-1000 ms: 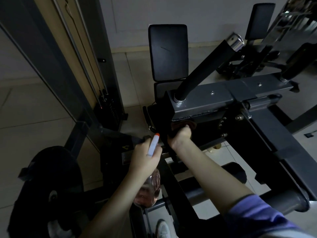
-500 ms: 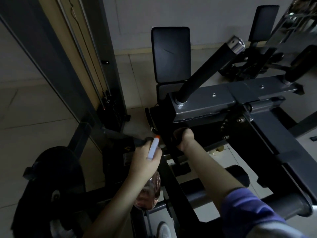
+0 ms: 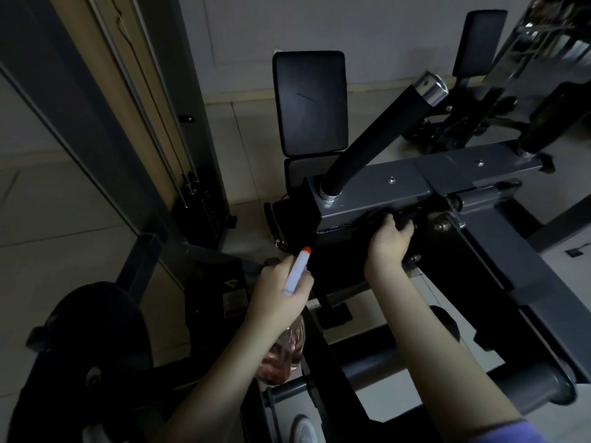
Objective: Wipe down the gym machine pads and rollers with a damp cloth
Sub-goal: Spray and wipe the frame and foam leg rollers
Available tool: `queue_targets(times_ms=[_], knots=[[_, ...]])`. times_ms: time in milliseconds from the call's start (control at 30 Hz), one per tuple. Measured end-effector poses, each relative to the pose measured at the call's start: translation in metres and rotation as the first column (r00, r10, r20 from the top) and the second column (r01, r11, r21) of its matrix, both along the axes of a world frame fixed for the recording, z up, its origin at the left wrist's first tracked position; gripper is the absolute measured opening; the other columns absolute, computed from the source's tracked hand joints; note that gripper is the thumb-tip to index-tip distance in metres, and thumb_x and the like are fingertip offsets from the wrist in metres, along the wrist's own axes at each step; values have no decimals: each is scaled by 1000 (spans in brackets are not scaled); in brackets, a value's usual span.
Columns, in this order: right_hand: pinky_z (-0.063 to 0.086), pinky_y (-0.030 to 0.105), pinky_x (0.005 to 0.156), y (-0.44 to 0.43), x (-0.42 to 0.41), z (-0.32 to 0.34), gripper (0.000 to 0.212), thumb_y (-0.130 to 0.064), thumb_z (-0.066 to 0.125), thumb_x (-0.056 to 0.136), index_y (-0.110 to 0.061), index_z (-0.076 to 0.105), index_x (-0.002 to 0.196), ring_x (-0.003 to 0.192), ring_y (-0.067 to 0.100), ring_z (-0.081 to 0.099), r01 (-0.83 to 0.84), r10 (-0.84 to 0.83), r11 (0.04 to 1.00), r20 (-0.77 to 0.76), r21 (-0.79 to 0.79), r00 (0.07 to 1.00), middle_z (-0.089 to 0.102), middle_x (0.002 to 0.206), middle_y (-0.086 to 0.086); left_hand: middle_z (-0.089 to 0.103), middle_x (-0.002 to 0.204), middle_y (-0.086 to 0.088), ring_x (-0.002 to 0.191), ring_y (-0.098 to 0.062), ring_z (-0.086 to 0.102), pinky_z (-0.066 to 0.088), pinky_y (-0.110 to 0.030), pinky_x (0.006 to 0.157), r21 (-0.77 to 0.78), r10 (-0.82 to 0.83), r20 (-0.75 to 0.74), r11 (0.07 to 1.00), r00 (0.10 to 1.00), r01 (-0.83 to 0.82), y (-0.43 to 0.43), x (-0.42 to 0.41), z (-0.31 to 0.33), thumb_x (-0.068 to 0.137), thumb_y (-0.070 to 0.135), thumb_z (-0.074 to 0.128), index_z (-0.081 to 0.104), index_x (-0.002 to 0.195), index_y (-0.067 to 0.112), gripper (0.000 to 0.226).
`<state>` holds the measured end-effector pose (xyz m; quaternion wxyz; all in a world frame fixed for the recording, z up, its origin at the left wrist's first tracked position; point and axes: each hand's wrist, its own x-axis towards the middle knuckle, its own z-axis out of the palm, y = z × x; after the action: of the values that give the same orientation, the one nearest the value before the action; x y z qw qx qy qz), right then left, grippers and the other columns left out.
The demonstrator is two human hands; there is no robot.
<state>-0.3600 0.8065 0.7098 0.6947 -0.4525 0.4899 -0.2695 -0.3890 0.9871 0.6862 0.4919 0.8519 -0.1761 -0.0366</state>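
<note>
From the head camera, looking down. Holding a spray bottle (image 3: 283, 356) in the left hand (image 3: 281, 289), fingers curled tight round its neck, white nozzle with the orange tip pointing up and away. Reaching under the edge of the gray frame (image 3: 383, 190) with the right hand (image 3: 388, 241), fingers bent round a dark bundle, most likely the cloth (image 3: 374, 217), though too dim in there to be sure. Probably rubbing the black part tucked under that frame. Not yet at the tall back pad (image 3: 310, 100) behind, nor at the roller (image 3: 374, 359) low down between the arms.

Could go wrong in a few ways.
- Could scrape or pinch fingers on the bolts (image 3: 440, 225) and hard metal just beside the right hand.
- Could snag the cloth on a bolt and tug it loose.
- Could squirt by mistake, squeezing so close to the trigger, and wet the floor (image 3: 249, 129), making it slippery for feet.
- Could drop the bottle, round and smooth, by loosening the grip.
- Could miss dirty spots in such low light.
</note>
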Motion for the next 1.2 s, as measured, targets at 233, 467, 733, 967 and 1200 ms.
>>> queue_targets(times_ms=[233, 467, 733, 967, 1200], knots=[[33, 38, 109, 0, 8, -9, 52, -29, 35, 101, -14, 21, 149, 133, 32, 38, -178, 94, 911, -233, -371, 968, 38, 147, 15, 52, 58, -12, 49, -23, 50, 34, -26, 45, 37, -3, 14, 999, 1000, 2, -8, 7, -8, 88, 11, 53, 52, 70, 4, 20], [35, 30, 88, 0, -3, -10, 51, -13, 37, 99, -9, 20, 147, 123, 34, 45, -414, 199, 756, -425, -506, 883, 35, 142, 18, 51, 58, -15, 46, -15, 43, 32, -20, 43, 21, 5, -13, 1000, 1000, -5, -16, 9, -6, 88, 7, 53, 50, 70, -1, 20], [41, 30, 83, 35, -15, -9, 57, -16, 40, 99, -3, 13, 148, 116, 34, 51, -582, 240, 562, -557, -588, 795, 36, 142, 20, 45, 55, -5, 46, -13, 41, 32, -15, 44, 10, 27, 21, 1000, 999, -27, -22, 11, -6, 87, 5, 55, 43, 64, 4, 26], [41, 29, 92, 36, -7, -7, 45, -27, 57, 92, -3, 39, 125, 114, 30, 51, -330, 251, 893, -271, -305, 929, 48, 127, 16, 47, 56, -5, 50, -16, 48, 32, -17, 44, 39, 15, 21, 999, 1000, -16, -15, 11, -11, 86, 3, 55, 42, 61, 15, 30], [40, 32, 95, 34, 3, -18, 64, -46, 41, 97, -4, 24, 141, 120, 29, 49, -296, 286, 955, -214, -17, 934, 48, 132, 13, 55, 63, -18, 61, -24, 52, 37, -21, 49, -17, 29, 35, 999, 999, -29, -7, 7, -2, 88, 1, 56, 51, 69, 1, 19]])
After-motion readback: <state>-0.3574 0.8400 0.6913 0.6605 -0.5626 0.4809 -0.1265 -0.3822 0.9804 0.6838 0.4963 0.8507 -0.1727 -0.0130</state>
